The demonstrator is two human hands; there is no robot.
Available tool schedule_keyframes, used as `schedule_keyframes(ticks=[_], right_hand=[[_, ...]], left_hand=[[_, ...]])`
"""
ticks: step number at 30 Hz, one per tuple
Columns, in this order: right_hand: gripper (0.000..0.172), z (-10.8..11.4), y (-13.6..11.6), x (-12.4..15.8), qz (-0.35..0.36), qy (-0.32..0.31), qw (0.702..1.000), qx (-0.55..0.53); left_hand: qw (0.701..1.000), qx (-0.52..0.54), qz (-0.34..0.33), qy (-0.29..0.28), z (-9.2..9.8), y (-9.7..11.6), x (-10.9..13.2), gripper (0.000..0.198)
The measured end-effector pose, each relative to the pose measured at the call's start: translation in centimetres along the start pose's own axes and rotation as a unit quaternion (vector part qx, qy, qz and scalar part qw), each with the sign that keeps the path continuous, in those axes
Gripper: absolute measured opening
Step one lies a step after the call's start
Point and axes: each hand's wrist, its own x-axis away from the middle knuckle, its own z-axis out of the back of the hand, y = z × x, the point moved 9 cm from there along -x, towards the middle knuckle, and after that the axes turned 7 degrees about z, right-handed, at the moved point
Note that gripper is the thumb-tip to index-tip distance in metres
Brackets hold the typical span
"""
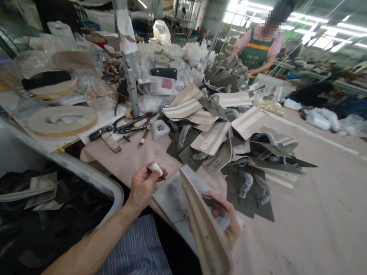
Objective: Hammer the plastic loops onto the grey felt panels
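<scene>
Pinched in the fingers of my left hand (143, 188) is a small white cylindrical piece (155, 168); its exact kind is unclear. My right hand (229, 218) grips a bag panel (203, 230), tilted on edge with its beige inner face towards the left. Clear plastic shows at the right fingers, on the panel's far side. Beneath the panel lies a grey, speckled slab (174, 190) at the table's near edge. Beyond my hands spreads a pile of similar dark and beige bag panels (212, 137), several with plastic-wrapped handles (246, 184).
Left of the pile are hand tools (134, 126), a white block (160, 130) and a tape roll (64, 119). A metal post (129, 72) rises there. A large bin (117, 192) of panels stands at lower left. Across the pink-covered table (310, 226), a co-worker (259, 48) handles panels.
</scene>
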Motion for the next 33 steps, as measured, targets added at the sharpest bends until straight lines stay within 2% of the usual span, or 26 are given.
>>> schedule_keyframes(ticks=[2, 4, 6, 9, 13, 16, 23, 33], right_hand=[[0.033, -1.6, -1.6, -0.6, 0.086, -0.075, 0.993, 0.025], [0.040, -5.0, -2.4, 0.3, 0.164, -0.195, 0.964, 0.081], [0.052, -8.0, -1.5, 2.0, 0.179, -0.262, 0.940, 0.125], [0.062, -9.8, 0.2, 3.8, 0.152, -0.248, 0.949, 0.120], [0.062, -9.8, 1.1, 4.5, 0.117, -0.235, 0.962, 0.080], [0.063, -9.4, 1.1, 4.4, 0.100, -0.226, 0.967, 0.062], [0.064, -9.5, 1.7, 4.9, 0.071, -0.208, 0.974, 0.063], [0.059, -9.2, 2.1, 4.4, 0.051, -0.210, 0.975, 0.050]], left_hand=[[1.000, -0.004, -0.010, 0.014, 0.6, 0.1, -0.7, 0.043], [1.000, -0.006, -0.013, 0.019, 0.8, -0.1, -1.3, 0.042], [1.000, -0.016, -0.003, 0.002, 0.4, -0.8, -1.8, 0.040], [0.997, -0.046, 0.018, -0.060, -1.5, -2.4, -2.3, 0.038], [0.984, -0.101, 0.037, -0.140, -4.4, -4.8, -2.8, 0.037], [0.970, -0.163, 0.035, -0.178, -5.6, -6.3, -3.2, 0.029], [0.948, -0.256, 0.011, -0.187, -5.0, -7.9, -3.4, 0.020], [0.941, -0.275, 0.022, -0.198, -5.1, -8.3, -3.8, 0.021]])
